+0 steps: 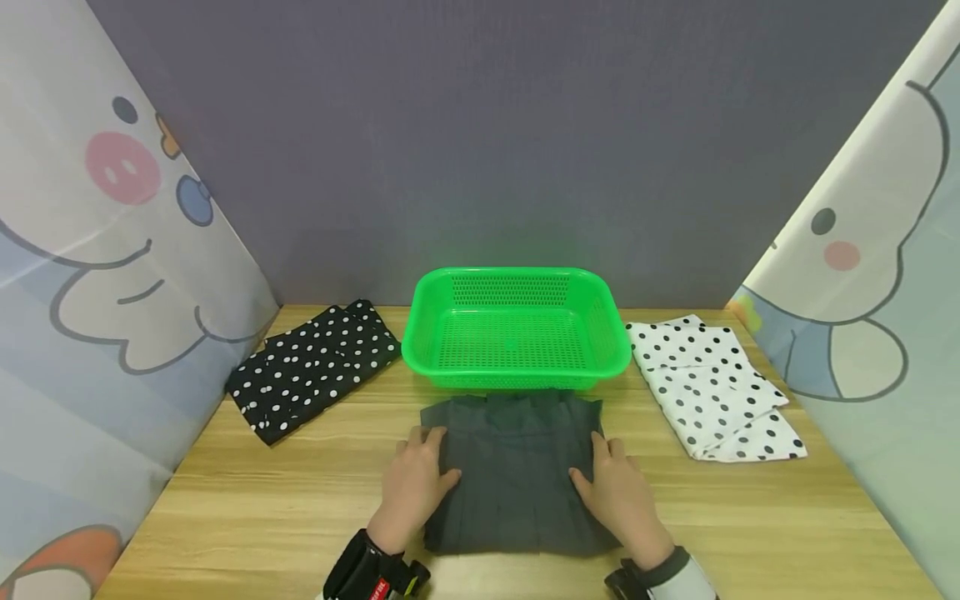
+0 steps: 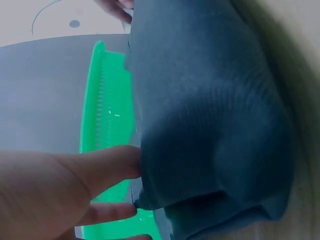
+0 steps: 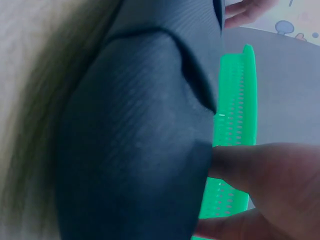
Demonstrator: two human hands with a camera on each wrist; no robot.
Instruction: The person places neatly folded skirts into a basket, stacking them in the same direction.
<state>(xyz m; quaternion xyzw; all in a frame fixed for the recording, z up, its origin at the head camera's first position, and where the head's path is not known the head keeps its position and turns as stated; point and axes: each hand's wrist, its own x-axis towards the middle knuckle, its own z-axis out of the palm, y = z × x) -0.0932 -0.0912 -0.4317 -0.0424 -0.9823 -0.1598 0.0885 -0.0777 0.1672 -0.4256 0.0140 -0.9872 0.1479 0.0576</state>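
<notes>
A dark grey folded garment [image 1: 525, 483] with vertical creases lies flat on the table, just in front of the green basket. My left hand [image 1: 412, 475] touches its left edge, with the thumb over the cloth. On the opposite side my right hand [image 1: 619, 492] rests at the right edge, thumb also on the cloth. The left wrist view shows the thick, layered edge of the garment [image 2: 200, 100] against fairly straight fingers [image 2: 112, 165]. In the right wrist view, the thumb and a finger meet the garment [image 3: 140, 130]; the other fingertips are hidden.
The green perforated basket [image 1: 420, 350] stands at the back middle against a grey wall [image 1: 510, 150]. A folded black cloth with white dots [image 1: 315, 371] lies left of it, a white cloth with black dots [image 1: 708, 392] right. Printed panels flank the wooden table [image 1: 300, 508].
</notes>
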